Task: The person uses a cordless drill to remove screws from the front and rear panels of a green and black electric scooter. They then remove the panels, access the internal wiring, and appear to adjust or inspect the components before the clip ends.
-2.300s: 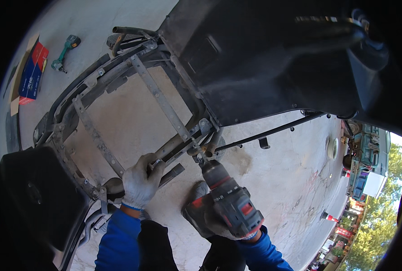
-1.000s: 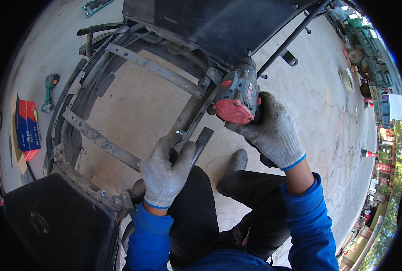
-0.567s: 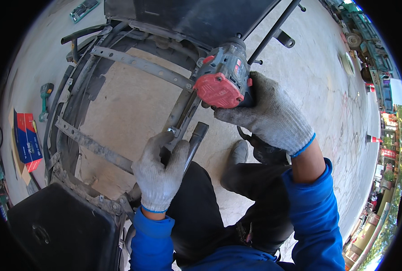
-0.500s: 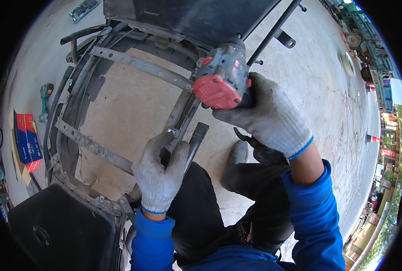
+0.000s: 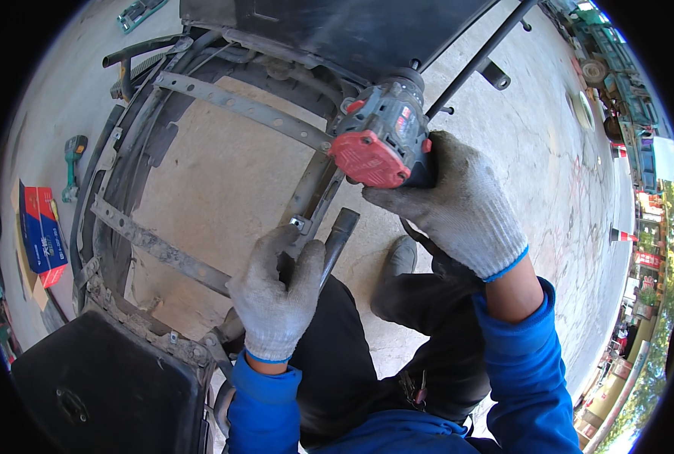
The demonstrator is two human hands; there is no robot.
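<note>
My right hand [image 5: 465, 204], in a whitish knit glove, is closed around the handle of a grey-and-red cordless drill [image 5: 382, 129]. The drill's red rear end faces me and its nose points away. My left hand [image 5: 276, 291], gloved the same way, lies curled over the side rail of a dark metal frame [image 5: 318, 189]. Its index finger reaches close to a small shiny metal clip [image 5: 299, 222] on that rail, while the thumb lies against a dark tube [image 5: 342, 231] sticking up at its right. Whatever the fingers hold is hidden.
Two drilled metal strips [image 5: 238, 106] cross the frame. Black panels [image 5: 110, 386] lie at its near left and far ends, and a black bar [image 5: 480, 57] extends at far right. A green power tool [image 5: 73, 166] and a blue-red box [image 5: 45, 234] are on the concrete floor to the left.
The whole view has shifted slightly, with the frame a little farther right. The drill stays raised in my right hand, and my left hand remains at the rail by the clip.
</note>
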